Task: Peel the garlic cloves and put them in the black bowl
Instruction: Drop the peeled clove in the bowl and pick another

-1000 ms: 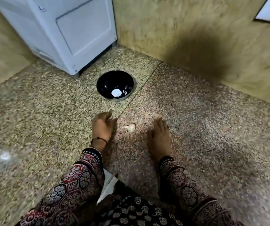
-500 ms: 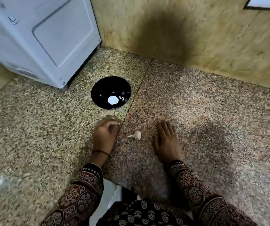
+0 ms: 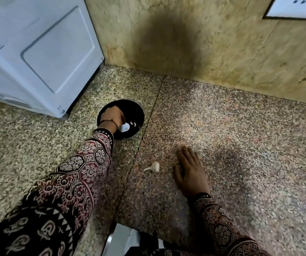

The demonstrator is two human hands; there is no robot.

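The black bowl (image 3: 138, 112) stands on the speckled stone floor near the white appliance. My left hand (image 3: 112, 117) reaches down into the bowl with its back toward me; its fingertips are hidden, so I cannot see whether they hold anything. Small white bits (image 3: 134, 124) lie inside the bowl beside a bright reflection. One unpeeled garlic clove (image 3: 154, 167) with a thin tail lies on the floor between my arms. My right hand (image 3: 190, 170) rests flat on the floor just right of the clove, fingers straight, not touching it.
A white appliance (image 3: 37, 52) stands at the back left, close to the bowl. A beige stone wall (image 3: 204, 43) closes the back, with a white socket plate (image 3: 296, 8) at top right. A pale grey object (image 3: 122, 241) lies by my lap.
My left hand has left the floor beside the clove and moved forward into the black bowl. The right hand stays flat on the floor. The view has tilted closer.
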